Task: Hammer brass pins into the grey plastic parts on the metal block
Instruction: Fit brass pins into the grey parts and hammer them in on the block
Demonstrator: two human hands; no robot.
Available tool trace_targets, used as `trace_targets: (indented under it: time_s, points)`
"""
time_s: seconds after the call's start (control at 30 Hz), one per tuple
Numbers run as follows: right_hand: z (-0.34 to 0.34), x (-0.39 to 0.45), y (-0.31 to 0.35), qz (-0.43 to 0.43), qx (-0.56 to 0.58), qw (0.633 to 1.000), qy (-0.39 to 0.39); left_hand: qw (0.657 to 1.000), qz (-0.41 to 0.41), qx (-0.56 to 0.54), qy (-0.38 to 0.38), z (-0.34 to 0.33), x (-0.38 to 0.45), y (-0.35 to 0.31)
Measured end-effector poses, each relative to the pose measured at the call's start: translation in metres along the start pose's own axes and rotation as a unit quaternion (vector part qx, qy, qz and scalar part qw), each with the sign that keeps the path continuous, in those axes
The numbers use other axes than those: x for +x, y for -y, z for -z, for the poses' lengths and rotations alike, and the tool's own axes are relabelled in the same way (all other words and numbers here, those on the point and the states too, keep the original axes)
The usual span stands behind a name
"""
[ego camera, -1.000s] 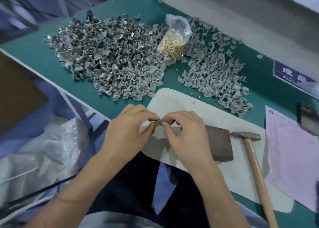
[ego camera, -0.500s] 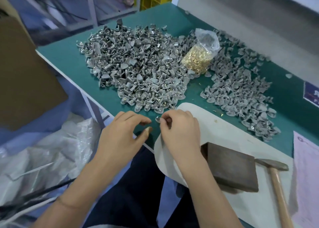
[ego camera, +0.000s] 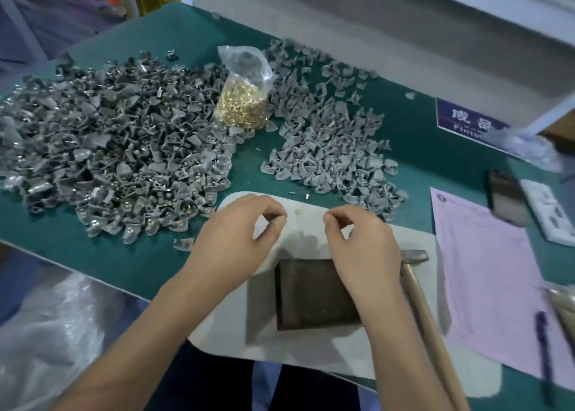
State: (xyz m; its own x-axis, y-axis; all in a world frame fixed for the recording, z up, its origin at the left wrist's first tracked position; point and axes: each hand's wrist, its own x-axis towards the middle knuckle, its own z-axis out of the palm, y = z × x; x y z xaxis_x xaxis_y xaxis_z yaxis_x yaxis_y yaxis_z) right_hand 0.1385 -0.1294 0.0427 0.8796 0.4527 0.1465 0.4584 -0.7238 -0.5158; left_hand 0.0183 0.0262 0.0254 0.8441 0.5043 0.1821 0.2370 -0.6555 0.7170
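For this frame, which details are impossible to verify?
All in the head view:
- Left hand: curled fingers hide whether they pinch anything.
- Right hand: same.
- Hammer: handle cut off by the bottom edge.
- Blue sign: text blurred, partly covered by clear plastic.
- Pink form: print too small.

Even, fairly bright overhead light, soft shadows under the hands (ego camera: 236, 233) on the white mat (ego camera: 389, 361), wide-angle bending and motion blur toward frame edges, right edge smeared
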Motion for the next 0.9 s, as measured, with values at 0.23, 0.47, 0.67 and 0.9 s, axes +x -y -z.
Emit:
trace_targets:
  time_s: [0.23, 0.47, 0.67, 0.9]
  points:
    - [-0.010, 0.004, -0.021, -0.051, -0.003, 0.999, 0.017, 0.988, 0.007, 0.113, 0.103, -0.027, 0.060, -0.007]
    - [-0.010, 0.005, -0.023, -0.031, -0.016, 0.999, 0.016, 0.985, 0.014, 0.134, 0.106, -0.040, 0.073, -0.011]
    - [-0.007, 0.005, -0.021, -0.026, -0.014, 0.999, 0.044, 0.978, 0.009, 0.181, 0.103, -0.046, 0.076, -0.016]
    - [-0.005, 0.004, -0.018, -0.022, -0.011, 0.999, 0.044, 0.982, 0.006, 0.156, 0.103, -0.052, 0.098, -0.025]
